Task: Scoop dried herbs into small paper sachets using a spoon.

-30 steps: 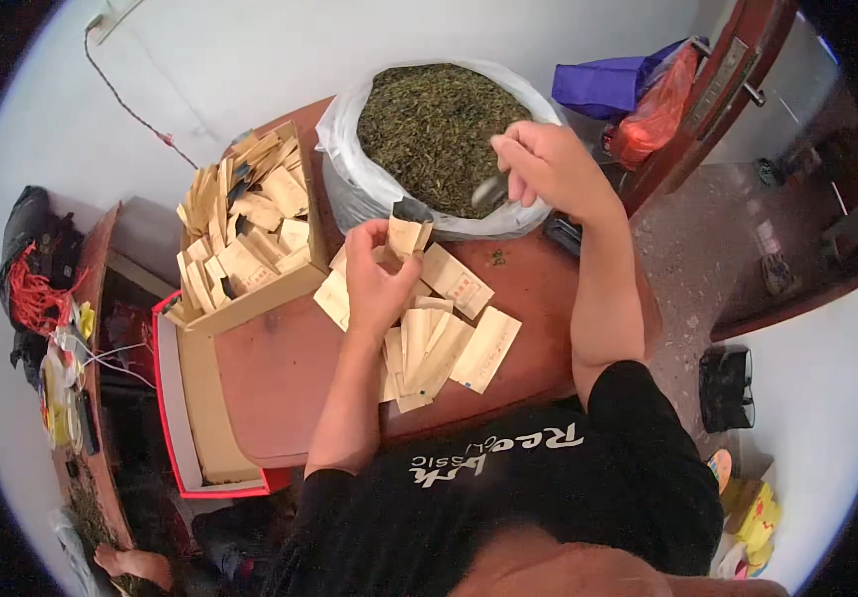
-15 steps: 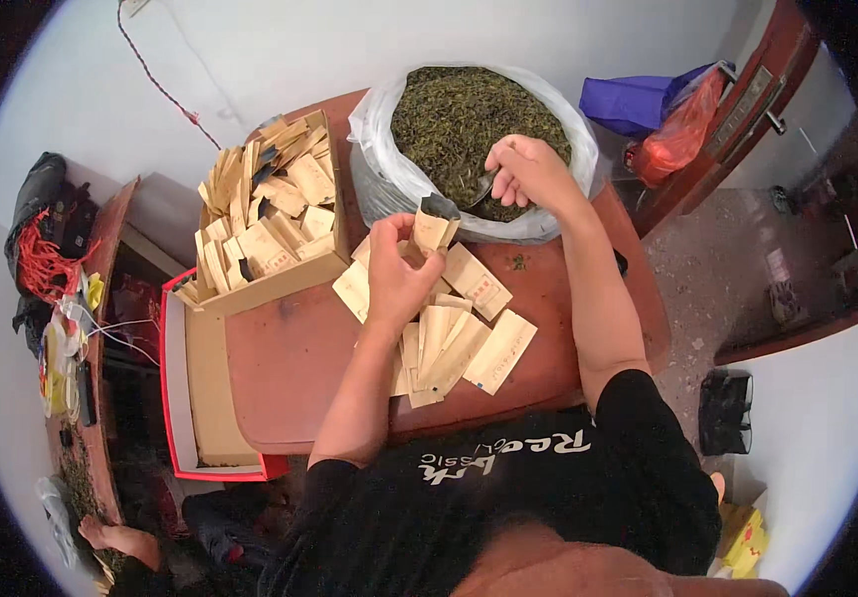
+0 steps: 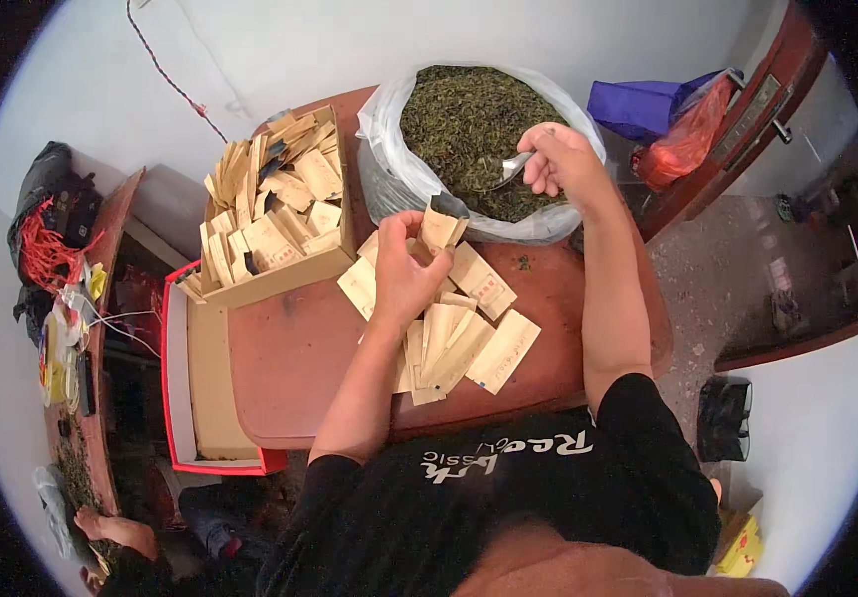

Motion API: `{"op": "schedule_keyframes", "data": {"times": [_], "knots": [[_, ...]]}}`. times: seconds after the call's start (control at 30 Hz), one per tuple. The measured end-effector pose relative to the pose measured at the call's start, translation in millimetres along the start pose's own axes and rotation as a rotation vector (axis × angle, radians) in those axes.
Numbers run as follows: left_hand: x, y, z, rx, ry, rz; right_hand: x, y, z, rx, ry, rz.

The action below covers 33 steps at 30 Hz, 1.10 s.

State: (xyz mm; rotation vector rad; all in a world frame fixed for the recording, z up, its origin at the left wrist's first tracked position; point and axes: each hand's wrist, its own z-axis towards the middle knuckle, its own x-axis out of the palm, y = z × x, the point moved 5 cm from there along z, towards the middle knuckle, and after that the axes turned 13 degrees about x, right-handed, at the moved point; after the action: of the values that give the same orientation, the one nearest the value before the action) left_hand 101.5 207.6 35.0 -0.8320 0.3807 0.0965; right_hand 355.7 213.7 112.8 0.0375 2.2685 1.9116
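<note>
Between its thumb and fingers, my left hand (image 3: 409,267) pinches a small kraft paper packet (image 3: 443,225), its dark-lined mouth open upward. A metal spoon (image 3: 513,169) is in my closed right hand (image 3: 560,164), with its bowl over the dried green leaves (image 3: 483,114). Those leaves fill a large white plastic bag (image 3: 381,134) on the table, just beyond the packet. Under and in front of my left hand lie several flat kraft packets (image 3: 503,350), loosely overlapping. To the left, a cardboard box (image 3: 285,282) is heaped with more kraft packets (image 3: 275,239).
The reddish-brown table (image 3: 285,363) carries the bag and packets. A red-rimmed box tray (image 3: 178,398) sits at its left edge. Behind on the right hang a blue bag (image 3: 633,107) and a red plastic bag (image 3: 685,144) by a door. Another person's hand (image 3: 115,530) shows at lower left.
My right hand has lifted a little and moved right, and the spoon now shows over the leaves. My left hand keeps hold of the packet. The whole view has shifted slightly.
</note>
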Motion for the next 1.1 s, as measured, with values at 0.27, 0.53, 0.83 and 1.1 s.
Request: {"op": "schedule_keyframes", "data": {"times": [0.27,0.53,0.83,1.1], "knots": [[2.7,-0.5,-0.2,-0.034,-0.004,-0.077,35.4,21.1,-28.0,-0.069,0.048,-0.063],[-3.7,0.0,1.3,-0.047,-0.018,-0.082,73.2,50.5,-68.3,-0.46,-0.103,-0.533],[0.4,-2.1,0.2,-0.03,-0.026,-0.109,80.6,50.4,-77.8,-0.546,-0.076,-0.634],[-6.1,-2.3,2.0,0.034,-0.035,-0.109,47.6,64.2,-84.9,-0.476,-0.251,-0.29]]}}
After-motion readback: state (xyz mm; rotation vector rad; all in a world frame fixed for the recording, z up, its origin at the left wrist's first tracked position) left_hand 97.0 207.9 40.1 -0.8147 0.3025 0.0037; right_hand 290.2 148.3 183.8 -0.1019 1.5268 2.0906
